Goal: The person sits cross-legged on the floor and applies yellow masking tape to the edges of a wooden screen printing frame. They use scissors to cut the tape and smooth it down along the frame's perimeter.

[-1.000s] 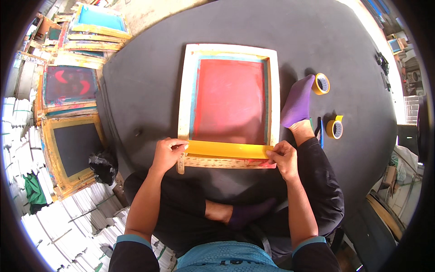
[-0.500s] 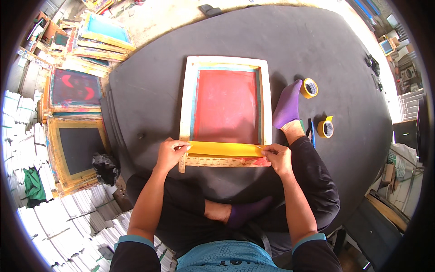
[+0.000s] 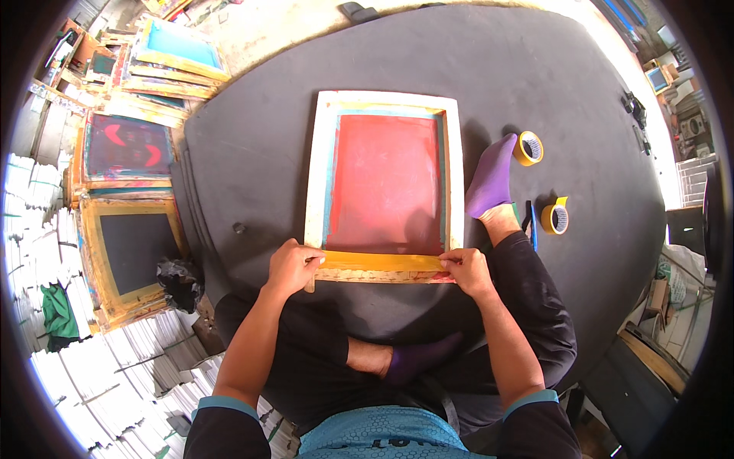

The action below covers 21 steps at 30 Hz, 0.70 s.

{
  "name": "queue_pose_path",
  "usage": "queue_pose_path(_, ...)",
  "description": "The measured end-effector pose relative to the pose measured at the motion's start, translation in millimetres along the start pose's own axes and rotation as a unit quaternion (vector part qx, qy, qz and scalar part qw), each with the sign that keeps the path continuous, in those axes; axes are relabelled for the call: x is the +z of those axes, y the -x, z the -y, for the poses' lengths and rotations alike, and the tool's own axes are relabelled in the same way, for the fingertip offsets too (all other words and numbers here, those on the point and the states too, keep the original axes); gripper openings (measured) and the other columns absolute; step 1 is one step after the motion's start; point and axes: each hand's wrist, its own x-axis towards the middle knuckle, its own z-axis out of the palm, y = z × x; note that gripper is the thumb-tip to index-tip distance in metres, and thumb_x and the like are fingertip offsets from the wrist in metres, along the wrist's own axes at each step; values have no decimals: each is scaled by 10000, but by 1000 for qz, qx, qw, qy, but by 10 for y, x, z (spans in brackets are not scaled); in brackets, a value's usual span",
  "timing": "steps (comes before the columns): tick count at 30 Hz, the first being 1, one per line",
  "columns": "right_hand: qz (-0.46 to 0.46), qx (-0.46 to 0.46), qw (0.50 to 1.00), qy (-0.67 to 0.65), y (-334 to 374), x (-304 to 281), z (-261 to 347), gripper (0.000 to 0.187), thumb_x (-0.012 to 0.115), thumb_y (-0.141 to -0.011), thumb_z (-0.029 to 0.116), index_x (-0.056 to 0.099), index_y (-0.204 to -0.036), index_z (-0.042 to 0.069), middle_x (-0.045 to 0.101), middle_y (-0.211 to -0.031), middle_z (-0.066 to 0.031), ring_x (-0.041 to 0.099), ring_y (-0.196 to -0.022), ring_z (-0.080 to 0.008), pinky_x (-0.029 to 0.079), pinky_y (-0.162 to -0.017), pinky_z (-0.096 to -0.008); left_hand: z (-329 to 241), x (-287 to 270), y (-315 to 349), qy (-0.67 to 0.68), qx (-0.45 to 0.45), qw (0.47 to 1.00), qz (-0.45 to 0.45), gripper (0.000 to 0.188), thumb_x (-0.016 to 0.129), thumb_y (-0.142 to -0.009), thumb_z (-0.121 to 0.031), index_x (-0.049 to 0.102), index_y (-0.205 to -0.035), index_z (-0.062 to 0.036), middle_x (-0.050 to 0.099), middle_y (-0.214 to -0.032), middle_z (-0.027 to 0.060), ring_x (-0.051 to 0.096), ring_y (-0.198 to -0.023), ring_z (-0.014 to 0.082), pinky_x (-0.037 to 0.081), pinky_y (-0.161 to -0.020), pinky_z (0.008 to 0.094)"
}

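A wooden screen-printing frame [image 3: 313, 176] with red mesh [image 3: 388, 180] lies on a dark mat in front of me. Along its near side stretches a strip of yellow tape [image 3: 382, 263], at the inner edge of the wooden bar. My left hand [image 3: 294, 265] pinches the tape's left end over the near left corner. At the near right corner, my right hand [image 3: 467, 270] pinches the other end. Both hands are closed, with fingertips low against the frame.
Two yellow tape rolls [image 3: 528, 148] [image 3: 555, 219] stand right of the frame, near my purple-socked foot [image 3: 492, 177] and a blue-edged tool [image 3: 533, 226]. More screen frames [image 3: 134, 245] and stacked white sheets [image 3: 99, 390] line the left. The dark mat [image 3: 581, 99] extends around.
Both hands have brought the taut tape strip down and nearer to me, onto the near bar of the frame. The frame appears shifted slightly right in view.
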Motion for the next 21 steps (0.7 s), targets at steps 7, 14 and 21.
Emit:
queue_pose_path(7,58,85,985,-136,-64,-91,-12,177,790,-859,21,756,-1020,-45,756,-775,-159,717,-603,-159,579,-572,-316,-4,-4,-28,43,-36,998,16,151,834,-855,-205,852,-991,-143,699,-768,99,619,-692,229,523,-684,373)
queue_pose_path(14,-15,58,978,-201,-102,-118,44,227,813,-840,-28,595,-902,-32,719,-726,-135,673,-570,-126,532,-504,-287,47,-52,-134,140,-86,986,-24,163,877,-820,-185,856,-974,-137,669,-711,63,613,-660,191,501,-638,352)
queue_pose_path(21,-109,48,972,-201,-89,-56,75,221,812,-835,-31,592,-845,-21,716,-724,-118,672,-580,-122,532,-517,-286,-46,4,-109,115,-51,989,-81,151,887,-794,-173,860,-941,-151,679,-703,33,590,-700,187,506,-655,353)
